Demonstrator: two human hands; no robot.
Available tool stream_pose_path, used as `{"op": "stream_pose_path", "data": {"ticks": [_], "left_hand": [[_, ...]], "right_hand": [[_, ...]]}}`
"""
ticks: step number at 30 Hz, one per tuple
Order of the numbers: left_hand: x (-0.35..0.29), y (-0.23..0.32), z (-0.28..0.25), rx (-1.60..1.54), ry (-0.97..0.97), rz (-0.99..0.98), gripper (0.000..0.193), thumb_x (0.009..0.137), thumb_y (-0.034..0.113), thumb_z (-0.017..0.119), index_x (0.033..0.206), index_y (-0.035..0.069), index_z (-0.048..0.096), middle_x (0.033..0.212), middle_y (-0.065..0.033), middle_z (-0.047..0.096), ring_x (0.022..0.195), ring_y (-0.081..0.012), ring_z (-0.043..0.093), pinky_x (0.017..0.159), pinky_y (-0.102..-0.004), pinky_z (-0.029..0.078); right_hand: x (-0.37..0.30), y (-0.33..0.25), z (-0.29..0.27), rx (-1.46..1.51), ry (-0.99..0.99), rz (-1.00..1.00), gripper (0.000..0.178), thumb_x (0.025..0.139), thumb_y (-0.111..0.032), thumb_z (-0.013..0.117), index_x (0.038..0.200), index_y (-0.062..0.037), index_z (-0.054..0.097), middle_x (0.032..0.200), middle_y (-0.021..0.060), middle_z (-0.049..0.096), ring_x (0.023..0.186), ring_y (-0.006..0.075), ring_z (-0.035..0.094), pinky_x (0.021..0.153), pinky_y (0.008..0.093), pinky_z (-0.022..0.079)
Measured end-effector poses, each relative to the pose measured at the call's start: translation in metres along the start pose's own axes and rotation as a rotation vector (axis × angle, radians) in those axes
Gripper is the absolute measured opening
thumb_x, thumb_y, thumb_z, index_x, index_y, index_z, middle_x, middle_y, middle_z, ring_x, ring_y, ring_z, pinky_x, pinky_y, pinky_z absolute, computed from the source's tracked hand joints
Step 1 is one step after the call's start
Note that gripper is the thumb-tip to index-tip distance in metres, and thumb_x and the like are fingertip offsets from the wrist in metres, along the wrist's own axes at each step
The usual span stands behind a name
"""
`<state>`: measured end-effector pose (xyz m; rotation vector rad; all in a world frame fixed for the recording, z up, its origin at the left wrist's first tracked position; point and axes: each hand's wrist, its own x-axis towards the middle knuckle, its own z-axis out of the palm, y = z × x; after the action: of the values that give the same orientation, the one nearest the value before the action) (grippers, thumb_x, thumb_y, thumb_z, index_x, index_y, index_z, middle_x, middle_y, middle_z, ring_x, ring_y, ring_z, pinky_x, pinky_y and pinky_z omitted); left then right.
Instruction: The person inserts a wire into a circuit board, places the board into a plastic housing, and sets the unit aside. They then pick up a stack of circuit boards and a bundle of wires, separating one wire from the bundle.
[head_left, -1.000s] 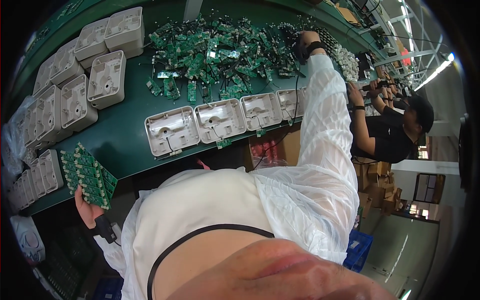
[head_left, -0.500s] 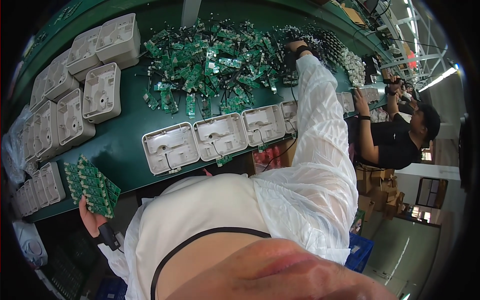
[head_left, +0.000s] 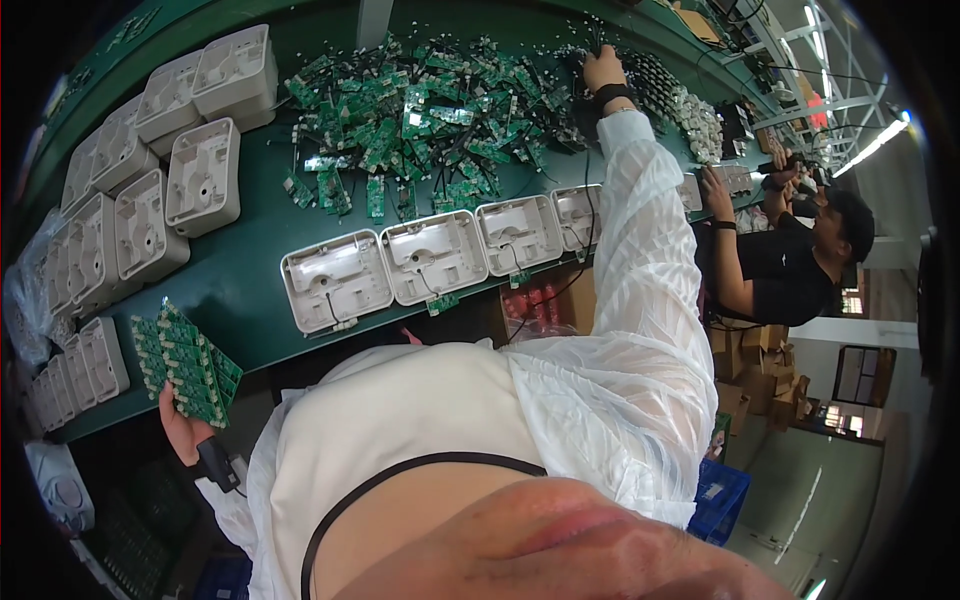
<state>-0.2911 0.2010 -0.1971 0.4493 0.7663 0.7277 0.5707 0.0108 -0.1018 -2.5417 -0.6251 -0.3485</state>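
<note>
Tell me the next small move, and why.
Probably draw the right hand back toward the boards: its fingertips seem to pinch dark leads, though that is hard to make out, while the left hand holds the boards far off.

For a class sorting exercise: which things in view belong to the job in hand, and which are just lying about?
Likely in the job:
green board panels, held in the left hand
small dark parts beside the right hand
heaped green boards
row of pale open housings

Seemingly just lying about:
blue crate, lower right
cardboard boxes
clear plastic bag, far left
</note>
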Motion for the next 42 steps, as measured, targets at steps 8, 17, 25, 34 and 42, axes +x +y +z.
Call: {"op": "stream_pose_path", "data": {"ticks": [8,17,25,34,42], "left_hand": [[-0.014,0.006,-0.007,0.023,-0.069,-0.162,0.047,0.102,0.03,0.056,0.139,0.002,0.053,0.136,-0.0136,0.063,0.121,-0.0295,0.062,0.107,-0.0456,0.048],[0.006,0.009,0.047,0.189,-0.064,-0.11,0.033,0.097,0.016,0.067,0.127,0.001,0.062,0.121,-0.0099,0.07,0.107,-0.0211,0.069,0.097,-0.0366,0.054],[-0.009,0.009,0.062,0.344,-0.108,-0.019,0.038,0.098,0.016,0.067,0.132,0.001,0.059,0.126,-0.0088,0.068,0.112,-0.0202,0.067,0.1,-0.0364,0.053],[-0.005,-0.02,0.075,-0.048,-0.17,-0.037,0.036,0.104,0.016,0.056,0.137,0.001,0.053,0.136,-0.0105,0.061,0.125,-0.0244,0.058,0.111,-0.0409,0.044],[-0.037,-0.026,0.121,-0.099,0.038,-0.058,0.032,0.106,0.016,0.052,0.135,0.001,0.051,0.138,-0.0109,0.055,0.127,-0.0253,0.053,0.115,-0.0435,0.039]], "right_hand": [[-0.025,-0.057,-0.057,-0.588,-0.084,-0.024,0.04,0.104,-0.022,0.039,0.137,-0.0026,0.048,0.124,0.0257,0.067,0.114,0.04,0.068,0.095,0.0525,0.053],[0.111,0.046,-0.166,-0.873,0.15,-0.744,0.023,0.102,-0.026,0.054,0.114,-0.0164,0.071,0.105,0.0039,0.073,0.09,0.0206,0.069,0.073,0.0392,0.054],[-0.02,-0.098,-0.22,0.998,-0.732,-0.013,0.025,0.11,-0.029,0.047,0.106,-0.0078,0.06,0.075,-0.0036,0.048,0.064,0.0066,0.042,0.053,0.0213,0.03],[-0.301,-0.196,-0.196,1.475,-0.58,0.042,0.017,0.108,-0.024,0.05,0.111,-0.0078,0.054,0.073,-0.0023,0.043,0.065,0.007,0.041,0.054,0.0214,0.032],[-0.4,-0.264,-0.13,1.479,-1.028,0.154,0.019,0.108,-0.024,0.05,0.108,-0.0057,0.056,0.068,-0.0077,0.036,0.05,0.0032,0.027,0.045,0.0218,0.02]]}}
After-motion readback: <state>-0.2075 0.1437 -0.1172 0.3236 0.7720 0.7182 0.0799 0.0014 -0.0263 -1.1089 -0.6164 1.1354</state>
